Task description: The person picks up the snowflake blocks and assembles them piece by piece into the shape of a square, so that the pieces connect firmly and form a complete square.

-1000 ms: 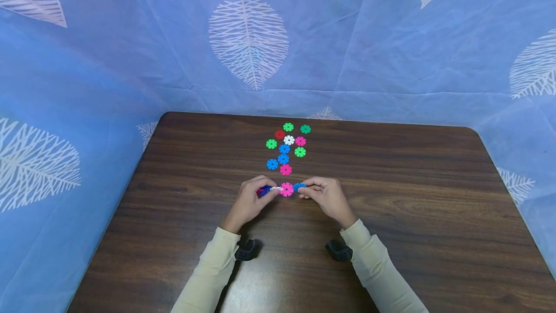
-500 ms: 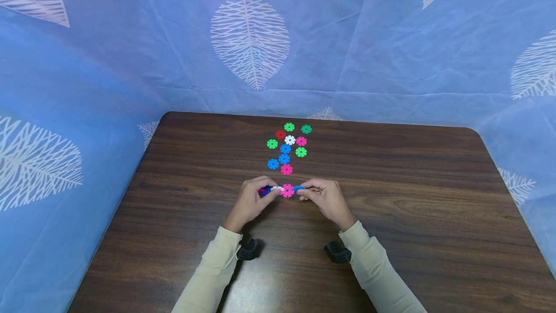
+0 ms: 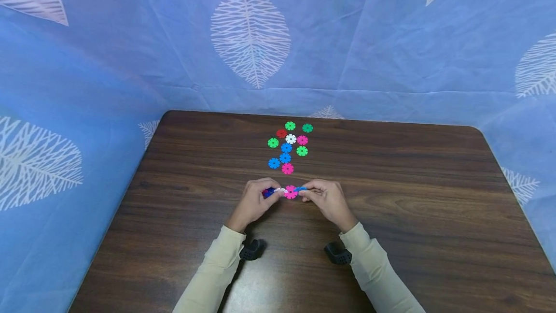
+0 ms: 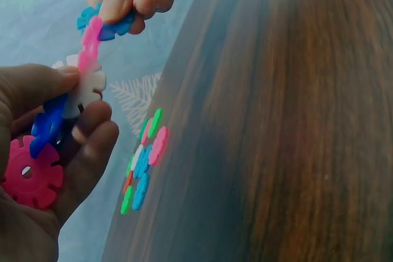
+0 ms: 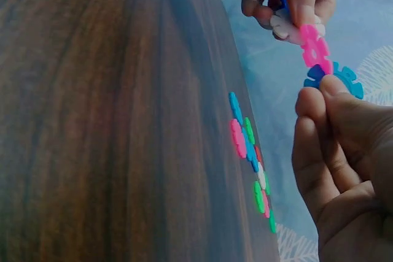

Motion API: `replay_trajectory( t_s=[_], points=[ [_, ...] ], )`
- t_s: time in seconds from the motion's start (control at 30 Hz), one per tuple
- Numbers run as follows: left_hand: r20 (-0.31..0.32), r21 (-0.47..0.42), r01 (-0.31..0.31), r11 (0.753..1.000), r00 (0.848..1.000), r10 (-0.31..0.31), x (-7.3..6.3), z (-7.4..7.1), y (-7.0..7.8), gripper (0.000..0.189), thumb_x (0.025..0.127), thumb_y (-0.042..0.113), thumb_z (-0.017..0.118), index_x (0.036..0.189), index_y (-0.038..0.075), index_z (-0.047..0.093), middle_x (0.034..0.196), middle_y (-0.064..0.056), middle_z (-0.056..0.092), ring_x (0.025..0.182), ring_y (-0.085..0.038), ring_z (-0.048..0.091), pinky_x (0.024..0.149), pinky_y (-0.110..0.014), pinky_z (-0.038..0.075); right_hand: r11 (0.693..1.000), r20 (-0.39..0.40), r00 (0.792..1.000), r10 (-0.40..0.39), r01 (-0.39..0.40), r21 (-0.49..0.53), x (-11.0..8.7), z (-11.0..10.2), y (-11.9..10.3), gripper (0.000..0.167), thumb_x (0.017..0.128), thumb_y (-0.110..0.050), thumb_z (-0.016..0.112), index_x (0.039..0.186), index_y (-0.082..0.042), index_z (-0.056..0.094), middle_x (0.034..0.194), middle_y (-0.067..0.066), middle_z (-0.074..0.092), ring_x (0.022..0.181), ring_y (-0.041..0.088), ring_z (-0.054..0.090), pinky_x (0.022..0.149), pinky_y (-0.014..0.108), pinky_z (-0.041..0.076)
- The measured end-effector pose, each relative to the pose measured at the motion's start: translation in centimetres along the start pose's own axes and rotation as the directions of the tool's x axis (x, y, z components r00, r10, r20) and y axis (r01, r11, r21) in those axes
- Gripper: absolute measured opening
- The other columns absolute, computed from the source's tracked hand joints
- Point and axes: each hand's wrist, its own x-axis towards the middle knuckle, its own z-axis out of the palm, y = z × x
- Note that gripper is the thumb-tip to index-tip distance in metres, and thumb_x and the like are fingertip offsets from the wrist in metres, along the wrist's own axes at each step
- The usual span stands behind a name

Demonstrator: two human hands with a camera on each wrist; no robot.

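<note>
Above the table, both hands hold a short chain of notched plastic discs. My left hand pinches the white disc between thumb and fingers. Behind it in the chain, a dark blue disc and a deep pink disc lie within the curl of that hand. A bright pink disc sticks out from the white one, between the hands. My right hand pinches a light blue disc, whose edge meets the pink disc's rim. How deep their slots interlock cannot be told.
Beyond the hands, several loose discs lie flat on the brown wooden table: green, red, white, blue and pink. A blue leaf-patterned cloth hangs behind the table.
The left hand has shifted slightly right with its chain, so the pink and light blue discs sit closer together. The light blue disc looks more edge-on. The loose discs stay put.
</note>
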Motion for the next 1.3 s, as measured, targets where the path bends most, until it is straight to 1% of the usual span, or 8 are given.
replay_trajectory(
  t_s=[0.3, 0.57, 0.7, 0.8, 0.97, 1.13, 1.23, 1.3],
  points=[
    [-0.007, 0.005, 0.025, 1.000, 1.000, -0.025, -0.3, -0.3, -0.2, 0.012, 0.082, 0.022, 0.075, 0.086, 0.011, 0.071, 0.087, 0.000, 0.072, 0.079, -0.010, 0.063, 0.071, -0.023, 0.051, 1.000, 0.094, 0.995, -0.017, 0.018, -0.012, 0.3, -0.8, 0.1, 0.013, 0.086, -0.017, 0.067, 0.091, -0.007, 0.073, 0.082, 0.011, 0.072, 0.071, 0.015, 0.068, 0.065, 0.029, 0.058],
    [0.026, -0.045, 0.177, 0.983, 0.984, -0.176, -0.4, -0.5, 0.2, 0.028, 0.073, 0.031, 0.082, 0.092, 0.013, 0.072, 0.086, 0.000, 0.073, 0.067, -0.006, 0.056, 0.056, -0.018, 0.044, 0.996, 0.180, 0.981, 0.071, -0.079, 0.036, 0.3, -1.4, -0.5, 0.015, 0.090, -0.014, 0.064, 0.099, -0.003, 0.068, 0.091, 0.017, 0.069, 0.075, 0.018, 0.067, 0.070, 0.032, 0.058],
    [0.099, -0.159, 0.230, 0.960, 0.971, -0.216, -0.5, -0.3, 0.2, 0.033, 0.075, 0.027, 0.081, 0.098, 0.007, 0.070, 0.087, -0.008, 0.073, 0.067, -0.009, 0.066, 0.058, -0.020, 0.051, 0.992, 0.204, 0.973, 0.104, -0.116, 0.048, 0.5, -1.3, -0.2, 0.018, 0.091, -0.013, 0.062, 0.102, 0.000, 0.065, 0.093, 0.021, 0.067, 0.075, 0.021, 0.064, 0.068, 0.031, 0.057],
    [0.197, -0.235, 0.291, 0.928, 0.949, -0.247, -0.5, -0.1, 0.3, 0.037, 0.078, 0.022, 0.078, 0.107, 0.002, 0.066, 0.087, -0.013, 0.072, 0.061, -0.019, 0.067, 0.054, -0.020, 0.050, 0.993, 0.217, 0.970, 0.109, -0.117, 0.025, 0.6, -1.4, 0.0, 0.020, 0.091, -0.015, 0.062, 0.104, 0.000, 0.065, 0.090, 0.021, 0.066, 0.074, 0.026, 0.062, 0.063, 0.027, 0.054],
    [0.299, -0.250, 0.355, 0.901, 0.913, -0.276, -0.3, 0.4, 0.6, 0.041, 0.083, 0.016, 0.074, 0.117, -0.001, 0.060, 0.078, -0.013, 0.067, 0.057, -0.033, 0.062, 0.046, -0.019, 0.044, 0.994, 0.247, 0.963, 0.106, -0.107, -0.008, 0.8, -1.5, -0.2, 0.024, 0.090, -0.017, 0.064, 0.110, -0.004, 0.066, 0.092, 0.015, 0.067, 0.073, 0.023, 0.060, 0.061, 0.023, 0.050],
    [0.329, -0.219, 0.376, 0.900, 0.897, -0.295, 0.0, 0.9, 1.4, 0.038, 0.086, 0.014, 0.070, 0.118, -0.002, 0.059, 0.073, -0.021, 0.063, 0.049, -0.018, 0.056, 0.045, -0.018, 0.039, 0.995, 0.293, 0.951, 0.100, -0.098, -0.023, 1.1, -1.5, -0.8, 0.027, 0.090, -0.017, 0.064, 0.115, -0.007, 0.066, 0.097, 0.009, 0.066, 0.073, 0.022, 0.059, 0.054, 0.019, 0.044],
    [0.341, -0.222, 0.371, 0.902, 0.896, -0.285, 0.0, 0.8, 2.6, 0.031, 0.089, 0.014, 0.066, 0.115, -0.002, 0.059, 0.078, -0.028, 0.063, 0.048, -0.011, 0.053, 0.048, -0.018, 0.041, 0.995, 0.320, 0.943, 0.094, -0.095, -0.012, 1.3, -1.5, -1.2, 0.031, 0.090, -0.018, 0.064, 0.118, -0.004, 0.065, 0.103, 0.011, 0.067, 0.074, 0.025, 0.059, 0.052, 0.019, 0.042],
    [0.338, -0.229, 0.369, 0.901, 0.898, -0.282, 0.0, 0.7, 3.1, 0.025, 0.092, 0.015, 0.063, 0.110, -0.002, 0.059, 0.080, -0.029, 0.062, 0.048, -0.010, 0.053, 0.048, -0.018, 0.043, 0.996, 0.326, 0.941, 0.087, -0.094, 0.006, 1.4, -1.5, -1.2, 0.033, 0.091, -0.018, 0.063, 0.120, -0.001, 0.063, 0.106, 0.013, 0.067, 0.077, 0.029, 0.061, 0.057, 0.022, 0.047]
  ],
)
